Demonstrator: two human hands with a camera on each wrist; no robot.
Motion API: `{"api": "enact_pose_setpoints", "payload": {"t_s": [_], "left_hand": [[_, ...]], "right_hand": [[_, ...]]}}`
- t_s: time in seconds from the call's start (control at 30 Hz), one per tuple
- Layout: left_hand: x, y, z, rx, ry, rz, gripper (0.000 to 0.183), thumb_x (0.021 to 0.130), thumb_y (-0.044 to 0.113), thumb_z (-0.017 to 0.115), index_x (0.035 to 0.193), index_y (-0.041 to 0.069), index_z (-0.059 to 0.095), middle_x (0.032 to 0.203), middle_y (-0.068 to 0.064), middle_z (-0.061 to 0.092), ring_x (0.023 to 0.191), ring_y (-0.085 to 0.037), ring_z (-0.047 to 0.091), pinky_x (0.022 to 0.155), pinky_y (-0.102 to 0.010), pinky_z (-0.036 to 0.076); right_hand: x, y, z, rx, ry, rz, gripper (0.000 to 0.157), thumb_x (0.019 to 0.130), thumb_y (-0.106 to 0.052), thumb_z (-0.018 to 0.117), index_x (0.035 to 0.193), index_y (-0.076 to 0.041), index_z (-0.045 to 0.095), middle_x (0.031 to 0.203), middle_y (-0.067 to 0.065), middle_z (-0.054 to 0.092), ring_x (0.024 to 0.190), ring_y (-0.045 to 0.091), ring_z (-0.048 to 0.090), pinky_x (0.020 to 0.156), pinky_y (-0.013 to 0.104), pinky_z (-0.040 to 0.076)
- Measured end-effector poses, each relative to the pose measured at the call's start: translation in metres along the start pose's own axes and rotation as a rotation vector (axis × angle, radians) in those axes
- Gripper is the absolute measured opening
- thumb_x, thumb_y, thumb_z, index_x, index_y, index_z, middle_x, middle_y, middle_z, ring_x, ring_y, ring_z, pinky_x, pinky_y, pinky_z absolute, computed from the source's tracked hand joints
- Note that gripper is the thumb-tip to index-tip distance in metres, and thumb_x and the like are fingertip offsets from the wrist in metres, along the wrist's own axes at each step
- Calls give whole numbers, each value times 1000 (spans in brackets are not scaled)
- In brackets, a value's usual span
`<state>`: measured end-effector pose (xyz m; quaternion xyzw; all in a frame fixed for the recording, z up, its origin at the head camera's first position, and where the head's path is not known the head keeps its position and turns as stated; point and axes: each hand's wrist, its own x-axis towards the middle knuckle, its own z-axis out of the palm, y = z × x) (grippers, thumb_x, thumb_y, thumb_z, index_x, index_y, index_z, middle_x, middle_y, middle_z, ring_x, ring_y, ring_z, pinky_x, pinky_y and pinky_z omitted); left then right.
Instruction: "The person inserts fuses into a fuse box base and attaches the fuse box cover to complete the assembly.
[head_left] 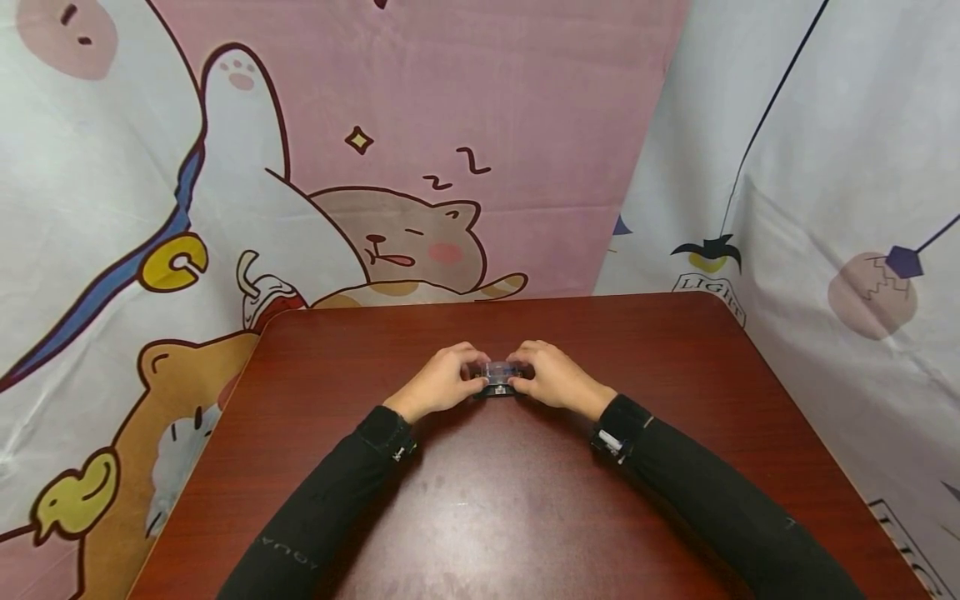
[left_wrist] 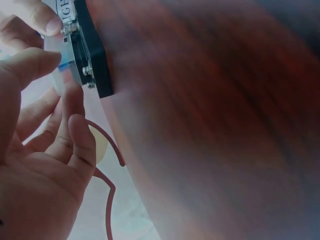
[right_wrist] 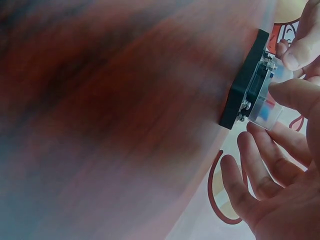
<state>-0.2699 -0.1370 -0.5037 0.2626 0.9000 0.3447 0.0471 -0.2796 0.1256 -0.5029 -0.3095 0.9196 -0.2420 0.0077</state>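
Near the far side of the table, a small device [head_left: 500, 390] has a black rectangular base [right_wrist: 243, 82] with metal screws along it and a clear plastic cover [right_wrist: 264, 111] on top. Blue shows through the cover. From the left, my left hand [head_left: 442, 381] pinches the cover's end between thumb and fingers. My right hand [head_left: 558, 377] does the same at the opposite end, its thumb on the near face. In the right wrist view the base sits flat on the wood, and several of the right hand's other fingers spread loosely below the cover.
The reddish-brown wooden table [head_left: 525, 500] has a rounded far edge. Behind it hangs a cartoon-printed cloth [head_left: 487, 100]. Dark sleeves cover both forearms, with a strapped device [head_left: 611, 442] at the right wrist.
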Motion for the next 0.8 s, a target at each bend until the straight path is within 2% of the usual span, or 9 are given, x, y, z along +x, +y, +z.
{"api": "enact_pose_setpoints", "payload": {"t_s": [0.3,0.53,0.8], "left_hand": [[1,-1,2,35,-5,17,31,100,16,80,130,11,77,117,-2,70,82,-10,65,68,-24,56],[2,-1,3,85,4,5,33,100,18,80,132,11,76,118,0,71,86,-12,66,72,-25,56],[-3,3,-7,124,19,-27,55,99,24,83,149,8,66,132,-8,71,99,-22,69,85,-38,59]], "right_hand": [[2,3,4,14,-7,-21,31,101,-27,83,128,-12,80,118,1,75,101,17,69,88,36,58],[3,4,5,-8,-15,-23,31,102,-28,82,128,-12,79,118,1,74,101,16,68,89,36,58],[0,8,-1,-18,-11,-14,54,103,-40,79,146,-8,70,126,5,73,110,20,68,98,45,59]]}}
